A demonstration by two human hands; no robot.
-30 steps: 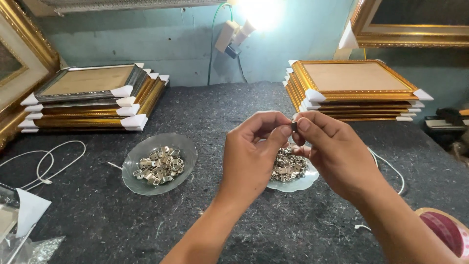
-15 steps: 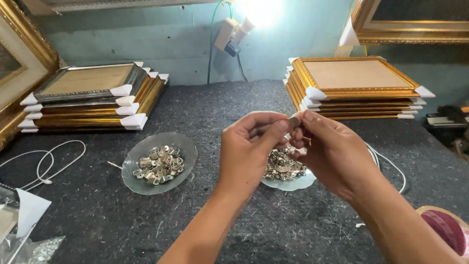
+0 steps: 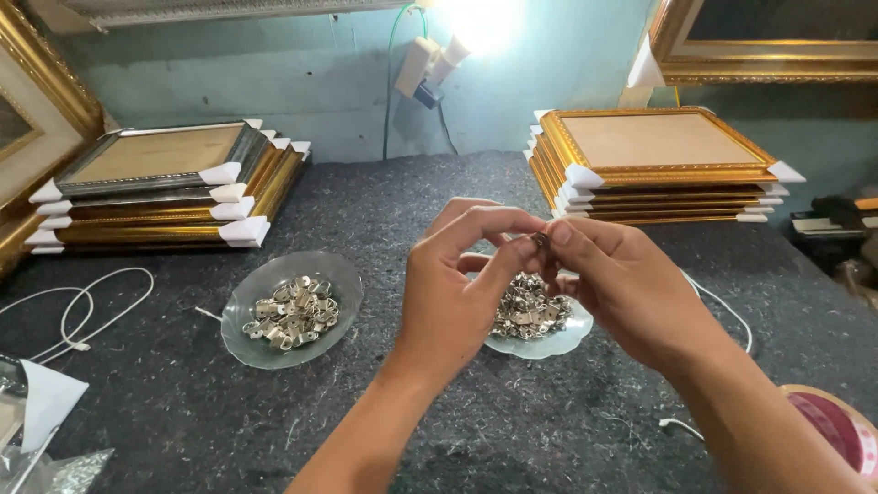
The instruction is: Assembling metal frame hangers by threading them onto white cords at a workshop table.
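My left hand (image 3: 457,293) and my right hand (image 3: 631,284) meet fingertip to fingertip above the dark felt-covered table (image 3: 439,201). Together they pinch a small metal hanger clip (image 3: 540,241). Directly under the hands sits a glass dish (image 3: 540,340) heaped with several similar metal clips, partly hidden by my fingers. A second glass dish (image 3: 291,309) holding several silver clips lies to the left of my left forearm.
Stacks of gold picture frames with white corner guards stand at the back left (image 3: 165,187) and back right (image 3: 654,165). A white cord (image 3: 82,311) loops at the left. A roll of tape (image 3: 837,430) sits at the lower right. A bright lamp (image 3: 476,23) shines behind.
Both hands have stayed together over the right dish, with the fingers working the small clip; they shifted only slightly.
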